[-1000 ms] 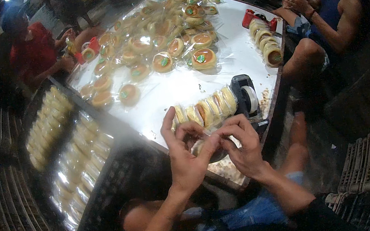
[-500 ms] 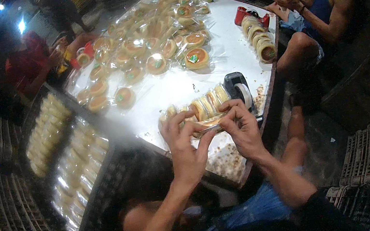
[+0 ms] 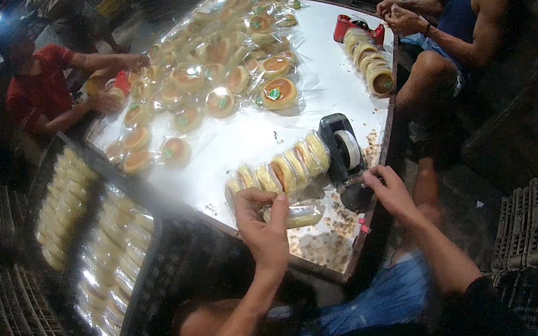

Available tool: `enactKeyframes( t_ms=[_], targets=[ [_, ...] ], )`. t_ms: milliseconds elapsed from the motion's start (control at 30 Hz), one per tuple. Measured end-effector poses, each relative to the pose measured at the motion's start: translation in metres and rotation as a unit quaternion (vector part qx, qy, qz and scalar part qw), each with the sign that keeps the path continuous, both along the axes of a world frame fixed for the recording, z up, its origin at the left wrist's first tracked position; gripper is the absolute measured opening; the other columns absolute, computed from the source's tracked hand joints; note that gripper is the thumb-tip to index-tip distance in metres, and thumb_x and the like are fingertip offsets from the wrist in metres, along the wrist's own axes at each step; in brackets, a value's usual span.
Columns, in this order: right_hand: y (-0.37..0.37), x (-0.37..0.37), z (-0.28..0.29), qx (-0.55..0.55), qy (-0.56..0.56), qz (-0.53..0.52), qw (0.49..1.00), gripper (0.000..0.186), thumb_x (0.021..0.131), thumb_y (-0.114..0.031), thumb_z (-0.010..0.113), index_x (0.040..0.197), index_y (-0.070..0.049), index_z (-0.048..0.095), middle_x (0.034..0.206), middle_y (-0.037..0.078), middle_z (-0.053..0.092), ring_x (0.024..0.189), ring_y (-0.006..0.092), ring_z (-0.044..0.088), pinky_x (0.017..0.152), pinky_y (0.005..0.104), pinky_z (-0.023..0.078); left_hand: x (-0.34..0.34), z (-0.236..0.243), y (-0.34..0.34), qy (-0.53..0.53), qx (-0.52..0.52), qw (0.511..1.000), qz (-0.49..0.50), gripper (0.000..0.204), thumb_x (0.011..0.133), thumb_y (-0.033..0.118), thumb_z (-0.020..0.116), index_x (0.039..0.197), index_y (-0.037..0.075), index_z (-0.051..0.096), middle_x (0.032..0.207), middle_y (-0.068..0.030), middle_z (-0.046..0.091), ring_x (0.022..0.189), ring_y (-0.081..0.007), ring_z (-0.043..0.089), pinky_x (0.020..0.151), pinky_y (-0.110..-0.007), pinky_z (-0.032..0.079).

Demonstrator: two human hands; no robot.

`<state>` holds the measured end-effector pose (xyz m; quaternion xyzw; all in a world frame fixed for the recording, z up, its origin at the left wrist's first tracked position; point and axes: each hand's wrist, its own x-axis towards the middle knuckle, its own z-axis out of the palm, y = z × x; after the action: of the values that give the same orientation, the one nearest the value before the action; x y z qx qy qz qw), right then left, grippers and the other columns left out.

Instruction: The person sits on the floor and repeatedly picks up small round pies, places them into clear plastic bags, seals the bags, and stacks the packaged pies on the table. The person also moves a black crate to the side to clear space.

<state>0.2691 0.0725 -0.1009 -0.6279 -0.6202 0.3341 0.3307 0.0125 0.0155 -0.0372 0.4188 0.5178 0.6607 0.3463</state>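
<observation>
Between thumb and fingers of my left hand (image 3: 263, 229) is a round, flat bun in clear plastic wrap (image 3: 305, 216), tipped on its edge over the near corner of the table. My right hand (image 3: 393, 195) is closed in a pinch at the front end of a black tape dispenser (image 3: 331, 140), seemingly on the end of the tape; the strip itself is barely visible. A white tape roll (image 3: 350, 148) sits in the dispenser. Just beyond my left hand, wrapped buns (image 3: 294, 167) stand on edge in a row, reaching to the dispenser's left side.
Many bagged buns (image 3: 221, 102) cover the far part of the white table (image 3: 242, 137). A dark crate (image 3: 157, 222) of wrapped buns stands at left. One person (image 3: 48, 84) works at far left, another (image 3: 471, 13) at right by a red dispenser (image 3: 342, 27) and bun row (image 3: 368, 59).
My right hand has left the bun and moved right to the dispenser's front end. The left hand keeps the bun, now lower and nearer. At far left, the person's arms have stretched toward the pile.
</observation>
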Motion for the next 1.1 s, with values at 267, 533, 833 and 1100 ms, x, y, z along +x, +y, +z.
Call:
enactKeyframes(
  t_ms=[267,533,833,1100],
  targets=[
    [0.009,-0.012,0.018,0.246,-0.092,-0.031,0.964,0.037,0.091,-0.031,0.062,0.072,0.001,0.062,0.074,0.010,0.058,0.074,0.0154,0.053,0.066,0.0343,0.041,-0.002,-0.005,0.000,0.050,-0.024,0.997,0.053,0.018,0.086,0.004,0.065,0.093,0.003,0.048,0.086,-0.0028,0.052,0.083,-0.0121,0.052,0.077,-0.028,0.044],
    [-0.067,-0.072,0.021,0.056,0.116,0.161,0.979,0.021,0.089,-0.018,0.064,0.079,0.000,0.066,0.090,0.003,0.059,0.088,0.0117,0.052,0.076,0.0273,0.042,0.004,-0.038,0.014,0.025,-0.072,0.995,0.066,0.019,0.089,0.010,0.063,0.099,0.003,0.048,0.092,-0.0035,0.051,0.086,-0.0129,0.049,0.077,-0.028,0.043],
    [-0.053,-0.130,0.049,-0.032,0.398,0.158,0.903,0.034,0.087,-0.009,0.058,0.119,-0.002,0.048,0.105,0.007,0.051,0.099,0.0166,0.051,0.090,0.0311,0.043,0.008,0.004,-0.033,0.129,0.008,0.991,-0.017,0.018,0.088,0.006,0.065,0.097,0.002,0.050,0.092,-0.0066,0.055,0.090,-0.0149,0.054,0.083,-0.031,0.044],
    [-0.029,-0.171,0.061,-0.025,0.406,0.127,0.905,0.015,0.091,-0.010,0.059,0.104,-0.006,0.051,0.097,0.002,0.051,0.091,0.0077,0.049,0.077,0.0237,0.041,-0.046,0.003,-0.014,-0.275,-0.004,0.953,-0.129,0.057,0.087,0.016,0.067,0.134,-0.003,0.042,0.122,-0.0144,0.054,0.113,-0.0226,0.055,0.096,-0.036,0.046]
  ],
)
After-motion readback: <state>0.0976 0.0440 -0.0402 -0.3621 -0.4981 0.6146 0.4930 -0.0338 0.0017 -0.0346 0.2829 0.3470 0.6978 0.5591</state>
